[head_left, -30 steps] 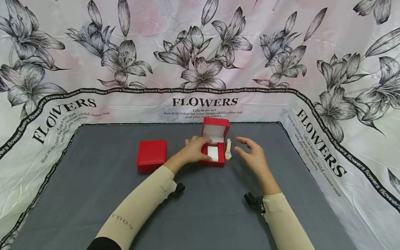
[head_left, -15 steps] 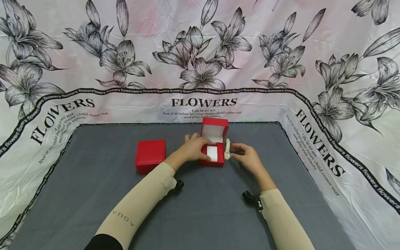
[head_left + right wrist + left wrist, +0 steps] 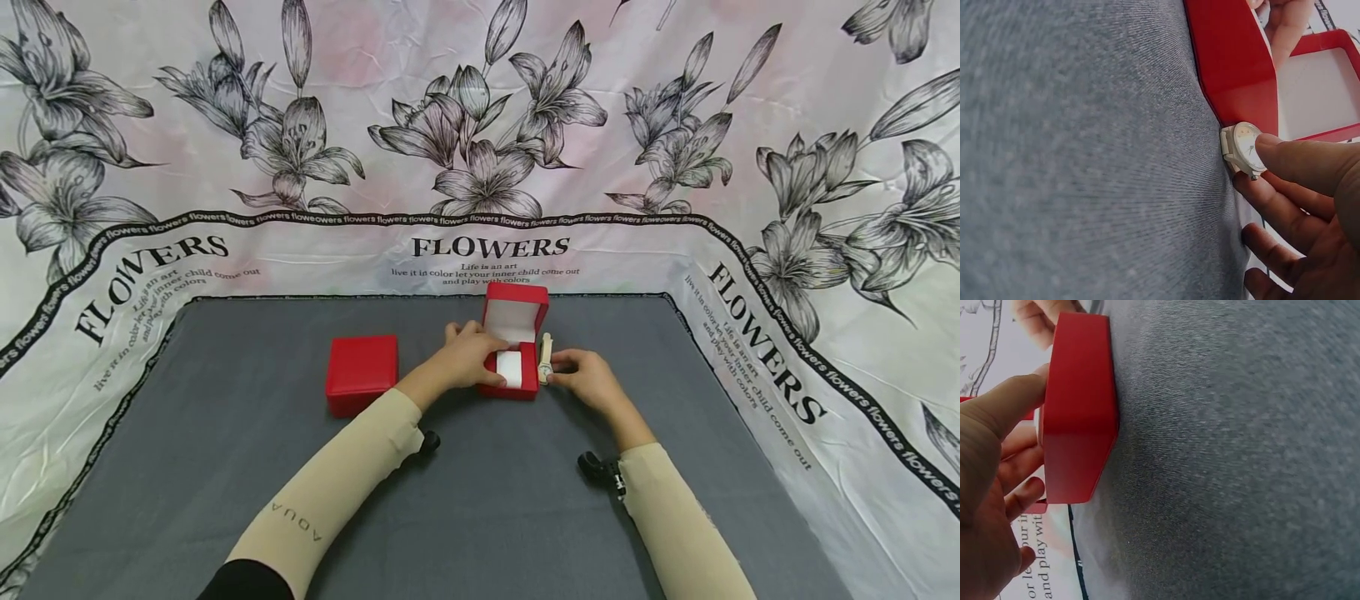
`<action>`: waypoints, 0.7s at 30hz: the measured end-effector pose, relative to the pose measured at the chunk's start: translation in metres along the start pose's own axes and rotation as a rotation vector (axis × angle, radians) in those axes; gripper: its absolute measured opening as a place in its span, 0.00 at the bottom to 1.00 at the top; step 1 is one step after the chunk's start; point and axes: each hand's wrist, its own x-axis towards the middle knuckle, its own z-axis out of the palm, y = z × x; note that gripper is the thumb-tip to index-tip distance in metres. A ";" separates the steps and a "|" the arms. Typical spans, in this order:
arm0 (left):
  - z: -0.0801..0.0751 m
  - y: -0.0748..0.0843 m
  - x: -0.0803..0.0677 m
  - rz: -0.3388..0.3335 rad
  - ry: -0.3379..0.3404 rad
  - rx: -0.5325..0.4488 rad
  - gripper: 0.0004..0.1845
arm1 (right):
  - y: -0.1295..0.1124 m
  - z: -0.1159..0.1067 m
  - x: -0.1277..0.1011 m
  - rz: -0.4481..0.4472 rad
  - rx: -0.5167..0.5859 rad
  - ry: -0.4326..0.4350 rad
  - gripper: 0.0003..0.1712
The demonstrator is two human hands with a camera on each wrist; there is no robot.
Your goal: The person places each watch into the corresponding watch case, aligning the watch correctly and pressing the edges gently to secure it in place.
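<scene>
Your left hand (image 3: 467, 360) grips the open red watch box (image 3: 514, 340) to steady it; your right hand (image 3: 585, 377) pinches the white wristwatch (image 3: 1242, 147) lying just right of the box.

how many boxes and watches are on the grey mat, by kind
open red box, held by the left hand: 1
closed red box: 1
pale watch, pinched by the right hand: 1
total: 3
</scene>
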 end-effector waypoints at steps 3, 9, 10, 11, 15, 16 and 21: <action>0.000 0.001 -0.001 0.004 0.003 0.007 0.36 | -0.002 0.001 0.002 0.018 0.002 -0.008 0.23; -0.001 0.004 -0.004 0.023 0.020 0.017 0.36 | -0.006 0.003 0.006 0.052 -0.013 -0.001 0.21; -0.001 0.004 -0.004 0.025 0.023 0.017 0.36 | -0.006 0.003 0.006 0.056 -0.014 -0.001 0.20; -0.001 0.004 -0.005 0.023 0.025 0.021 0.36 | -0.007 0.004 0.007 0.058 -0.016 -0.001 0.20; 0.000 0.004 -0.006 0.013 0.034 0.032 0.37 | -0.008 0.006 0.007 0.047 -0.002 -0.005 0.18; 0.000 0.004 -0.006 0.012 0.037 0.036 0.37 | -0.008 0.006 0.007 0.038 0.004 -0.002 0.17; 0.003 0.004 -0.005 0.026 0.049 0.031 0.37 | -0.006 0.004 0.002 0.014 0.023 0.022 0.17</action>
